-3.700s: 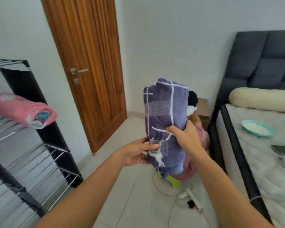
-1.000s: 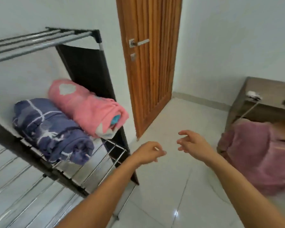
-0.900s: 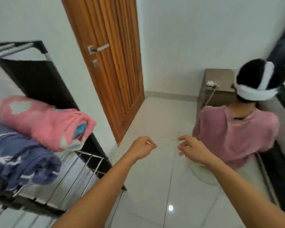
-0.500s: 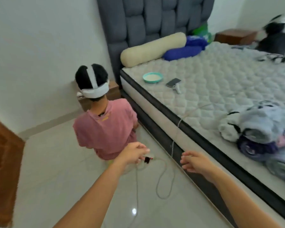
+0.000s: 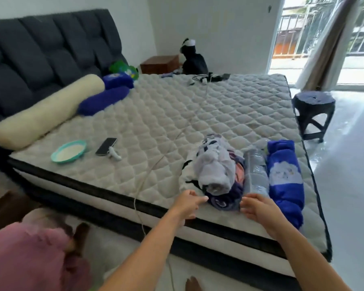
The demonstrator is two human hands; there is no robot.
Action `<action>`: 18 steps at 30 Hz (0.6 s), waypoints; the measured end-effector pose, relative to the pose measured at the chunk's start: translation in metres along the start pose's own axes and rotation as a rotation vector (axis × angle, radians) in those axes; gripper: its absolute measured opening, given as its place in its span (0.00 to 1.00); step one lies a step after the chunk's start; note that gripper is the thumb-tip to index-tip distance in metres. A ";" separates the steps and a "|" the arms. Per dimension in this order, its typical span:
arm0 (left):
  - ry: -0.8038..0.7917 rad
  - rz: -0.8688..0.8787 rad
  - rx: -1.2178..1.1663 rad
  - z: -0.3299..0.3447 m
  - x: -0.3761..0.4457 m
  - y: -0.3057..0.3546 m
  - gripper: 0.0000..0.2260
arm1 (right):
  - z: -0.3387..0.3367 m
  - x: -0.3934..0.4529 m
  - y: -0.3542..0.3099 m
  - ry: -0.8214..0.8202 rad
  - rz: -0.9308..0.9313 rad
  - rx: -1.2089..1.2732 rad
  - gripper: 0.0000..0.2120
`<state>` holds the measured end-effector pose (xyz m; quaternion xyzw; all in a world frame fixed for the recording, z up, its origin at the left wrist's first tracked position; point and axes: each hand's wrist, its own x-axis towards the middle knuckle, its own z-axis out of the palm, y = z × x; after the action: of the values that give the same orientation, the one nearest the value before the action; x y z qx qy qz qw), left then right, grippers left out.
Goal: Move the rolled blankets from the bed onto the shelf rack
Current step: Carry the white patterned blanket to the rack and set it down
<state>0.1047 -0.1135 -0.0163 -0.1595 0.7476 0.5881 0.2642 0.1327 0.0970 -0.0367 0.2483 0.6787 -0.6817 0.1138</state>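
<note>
Several rolled blankets lie at the near right edge of the bed (image 5: pixel 160 114). A pale lilac roll (image 5: pixel 215 169) rests on top of a dark purple roll (image 5: pixel 224 201). To their right lie a grey-blue roll (image 5: pixel 256 175) and a bright blue roll (image 5: pixel 285 177). My left hand (image 5: pixel 188 204) is open just left of the dark purple roll's near end, fingertips close to it. My right hand (image 5: pixel 259 211) is open just right of that end. Neither hand grips anything. The shelf rack is out of view.
On the mattress lie a cream bolster (image 5: pixel 44 112), blue pillows (image 5: pixel 103 99), a teal plate (image 5: pixel 68 151), a phone (image 5: pixel 106 145) and a white cable (image 5: pixel 156 164). A person in pink (image 5: pixel 29 259) sits on the floor at lower left. A dark stool (image 5: pixel 312 114) stands right of the bed.
I have turned from the shelf rack, where the purple blanket now lies by the pink one, to the bed. Both empty hands have reached forward to the stacked rolls.
</note>
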 end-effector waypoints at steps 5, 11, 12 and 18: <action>-0.042 -0.245 -0.276 -0.011 0.076 0.027 0.20 | 0.016 0.073 -0.020 0.093 0.034 -0.047 0.08; -0.158 -0.503 -0.426 -0.023 0.121 0.034 0.39 | 0.038 0.128 -0.051 0.234 0.003 -0.085 0.13; -0.191 -0.518 -0.434 -0.025 0.127 0.035 0.41 | 0.042 0.137 -0.056 0.240 0.003 -0.091 0.16; -0.303 -0.568 -0.406 -0.034 0.151 0.052 0.44 | 0.057 0.198 -0.089 0.178 0.046 -0.234 0.20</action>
<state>-0.0526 -0.1224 -0.0571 -0.3205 0.4943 0.6446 0.4872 -0.0906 0.0817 -0.0594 0.3084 0.7550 -0.5705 0.0970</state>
